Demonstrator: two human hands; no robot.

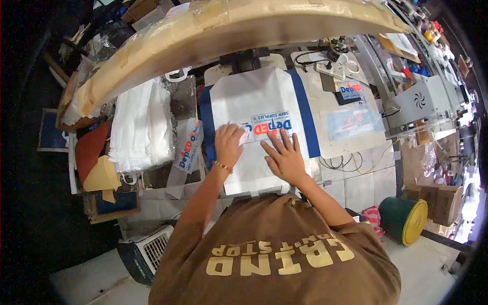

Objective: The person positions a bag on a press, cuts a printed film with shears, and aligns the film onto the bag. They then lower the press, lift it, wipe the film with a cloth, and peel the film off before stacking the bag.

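A white bag with blue sides (249,91) lies flat on the platen in front of me. On it is a printed film (270,124) with red and blue lettering, upside down from my view. My right hand (285,157) rests on the film's lower edge, fingers spread. At the film's left end, my left hand (229,146) presses on the bag with its fingers bent together; a small whitish bit shows beside its fingertips, too unclear to name. Another printed film strip (189,146) lies left of the bag.
A stack of white bags (142,127) lies at the left. A beige padded bar (244,25) arches over the far side. At the right are a board with printed films (353,124), cables, a grey metal box (422,103) and a green bin with a yellow lid (414,222).
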